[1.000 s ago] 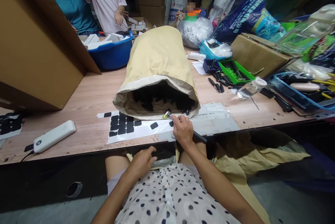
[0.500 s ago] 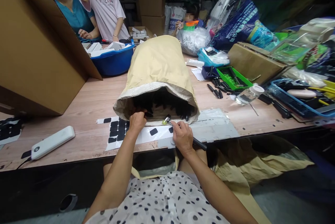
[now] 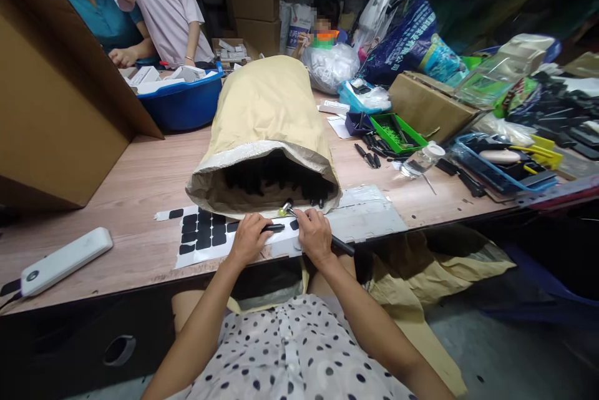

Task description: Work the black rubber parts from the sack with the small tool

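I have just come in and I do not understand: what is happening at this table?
A person is working at the table. The left hand holds a slim black piece; the right hand holds a small hammer with a yellow tip. In front lies a paper sack, open toward the person, with dark pieces inside. Farther off, other people are near a blue basin of white boxes.

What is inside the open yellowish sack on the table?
Inside the sack, many black pieces show near its mouth. Deeper contents, if any, are hidden by its upper side and dark shadow.
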`<action>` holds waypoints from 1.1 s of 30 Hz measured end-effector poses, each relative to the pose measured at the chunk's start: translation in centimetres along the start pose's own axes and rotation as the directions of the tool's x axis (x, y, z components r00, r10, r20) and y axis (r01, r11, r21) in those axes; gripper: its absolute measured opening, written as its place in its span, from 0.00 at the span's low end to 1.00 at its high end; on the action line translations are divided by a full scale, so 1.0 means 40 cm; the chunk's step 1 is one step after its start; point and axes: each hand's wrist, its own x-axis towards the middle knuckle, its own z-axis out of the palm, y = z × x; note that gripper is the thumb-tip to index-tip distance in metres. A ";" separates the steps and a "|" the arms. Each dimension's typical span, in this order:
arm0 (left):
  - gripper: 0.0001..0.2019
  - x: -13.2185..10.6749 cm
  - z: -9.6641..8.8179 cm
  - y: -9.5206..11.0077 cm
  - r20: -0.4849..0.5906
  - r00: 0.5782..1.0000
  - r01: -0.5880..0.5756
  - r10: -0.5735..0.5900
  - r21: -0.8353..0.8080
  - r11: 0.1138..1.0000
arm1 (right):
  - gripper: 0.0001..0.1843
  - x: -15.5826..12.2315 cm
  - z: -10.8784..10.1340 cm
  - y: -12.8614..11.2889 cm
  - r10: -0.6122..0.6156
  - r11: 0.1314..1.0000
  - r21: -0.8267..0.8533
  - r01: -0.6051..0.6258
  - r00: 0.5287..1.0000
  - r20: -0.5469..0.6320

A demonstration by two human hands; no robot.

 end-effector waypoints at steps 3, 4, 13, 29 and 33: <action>0.08 -0.003 0.017 -0.006 -0.017 0.999 0.035 -0.036 -0.056 0.998 | 0.18 0.003 -0.021 0.005 0.027 0.993 0.118 -0.026 1.000 -0.007; 0.09 -0.002 0.018 -0.007 -0.021 0.999 0.038 -0.040 -0.073 0.997 | 0.18 0.001 -0.031 0.005 0.041 0.984 0.174 -0.038 0.999 -0.015; 0.07 0.001 0.020 0.001 -0.040 0.998 0.048 -0.054 -0.136 0.990 | 0.18 -0.044 -0.087 -0.024 0.136 0.810 0.568 -0.146 0.989 0.060; 0.08 0.004 0.023 0.001 -0.015 0.995 0.091 -0.094 -0.147 0.985 | 0.19 -0.057 -0.109 -0.066 0.056 0.868 0.491 -0.082 0.996 0.067; 0.07 0.002 0.026 0.001 -0.022 0.993 0.111 -0.115 -0.136 0.985 | 0.19 -0.059 -0.100 -0.086 0.015 0.856 0.514 -0.054 0.997 0.079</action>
